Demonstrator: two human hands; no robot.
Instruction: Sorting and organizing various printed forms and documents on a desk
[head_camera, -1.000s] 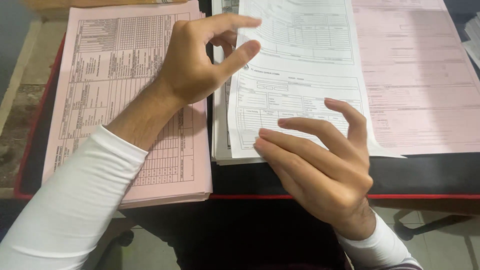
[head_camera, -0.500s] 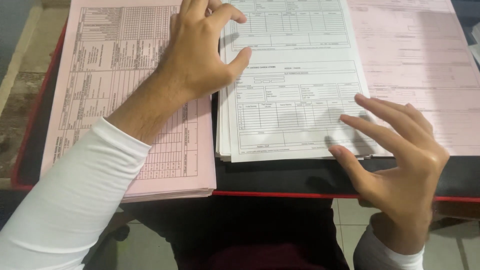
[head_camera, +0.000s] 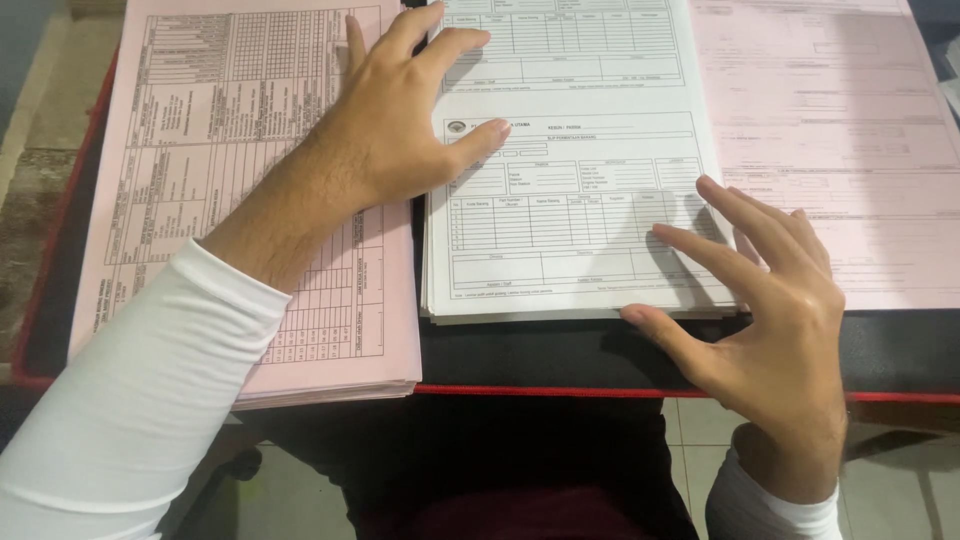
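Observation:
A stack of white printed forms (head_camera: 570, 200) lies in the middle of the black table. My left hand (head_camera: 400, 120) rests flat on the stack's left edge, with fingers spread and the thumb on the top sheet. At the stack's lower right corner my right hand (head_camera: 760, 300) has its fingers apart; the thumb is at the front edge and the fingertips touch the top sheet. Neither hand grips a sheet.
A stack of pink forms (head_camera: 220, 180) lies to the left under my left forearm. Another pink stack (head_camera: 840, 150) lies to the right, partly under the white one. The black table (head_camera: 560, 355) has a red front edge (head_camera: 560, 390); tiled floor shows below.
The white sheet that my left hand pinched and held up now lies flat on the stack. My left hand has lowered onto it, and my right hand moved right to the corner.

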